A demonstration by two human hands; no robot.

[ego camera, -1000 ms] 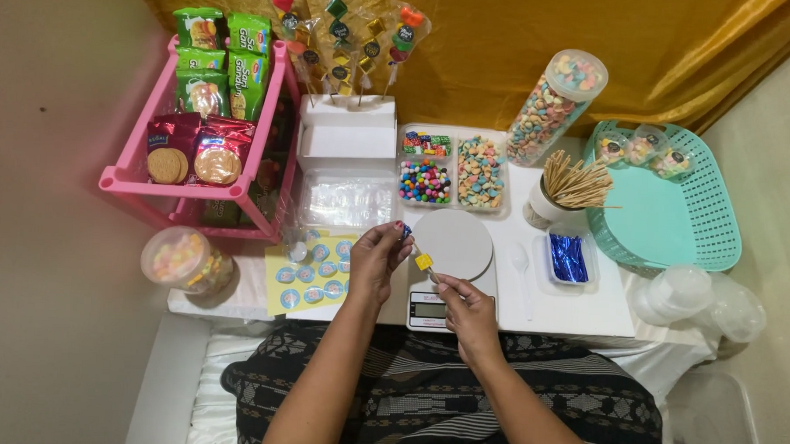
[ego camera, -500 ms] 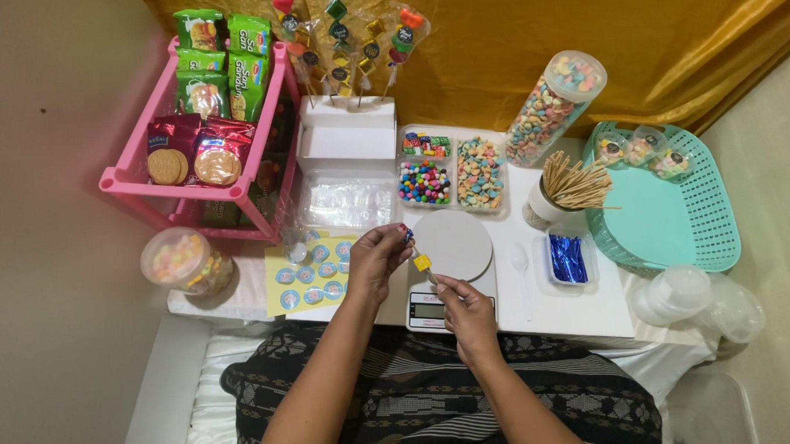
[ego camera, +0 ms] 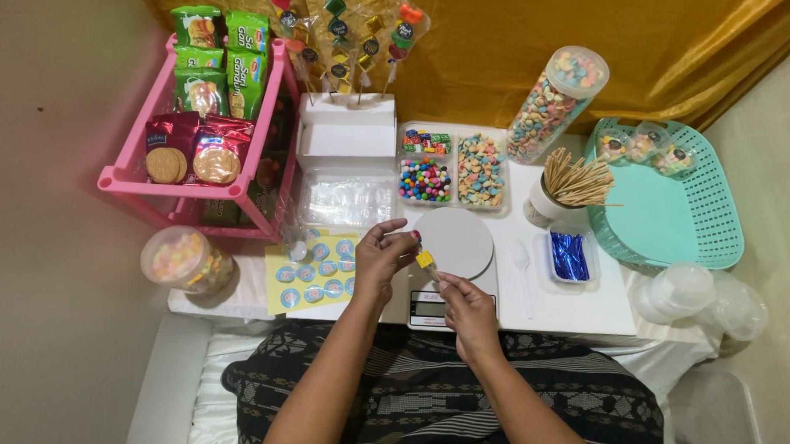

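Yellow candy [ego camera: 424,259] on a thin stick is pinched by the left hand [ego camera: 380,261] and right hand [ego camera: 467,305], both closed on it, above the kitchen scale [ego camera: 451,250].

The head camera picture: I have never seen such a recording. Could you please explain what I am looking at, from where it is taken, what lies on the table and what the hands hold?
There is no machine here. A person wears a camera on the head, so the picture looks down at their own two hands. The left hand and the right hand together hold a thin stick with a small yellow piece on it, above a kitchen scale. On the white table lie a sheet of round stickers, a divided tray of coloured sweets, a cup of wooden skewers, a tall jar of sweets and a turquoise basket. A pink rack with snack packets stands on the left.
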